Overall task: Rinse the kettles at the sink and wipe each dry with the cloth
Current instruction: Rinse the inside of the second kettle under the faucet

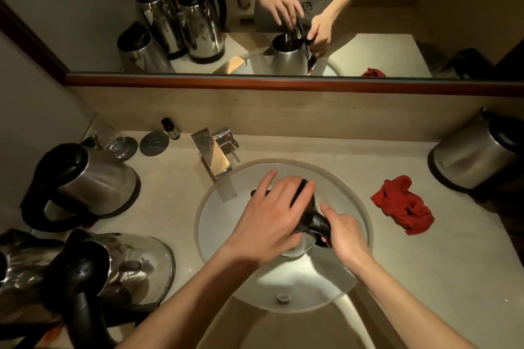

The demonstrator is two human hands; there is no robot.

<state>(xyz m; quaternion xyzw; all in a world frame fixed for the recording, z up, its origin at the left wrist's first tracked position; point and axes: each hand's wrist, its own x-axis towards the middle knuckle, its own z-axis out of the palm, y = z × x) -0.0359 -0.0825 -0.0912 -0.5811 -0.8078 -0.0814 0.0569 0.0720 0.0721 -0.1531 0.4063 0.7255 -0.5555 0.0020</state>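
We are standing at a bathroom vanity, hotel-like: a round glass basin (283, 235) set in a beige stone counter (397, 263), a chrome faucet (218, 150), a wood-framed wall mirror (255, 22), coasters and several steel electric kettles (93, 178).

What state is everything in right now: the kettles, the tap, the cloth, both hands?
Kettle in the sink: held over the basin, lid area under the left hand.
Left hand: fingers spread over the kettle top.
Right hand: curled round the kettle handle.
Tap: no water seen running.
Red cloth: crumpled on the counter, untouched.
Kettles at left: standing on the counter.
Kettle at right: standing, lid closed.
Glass: upright.
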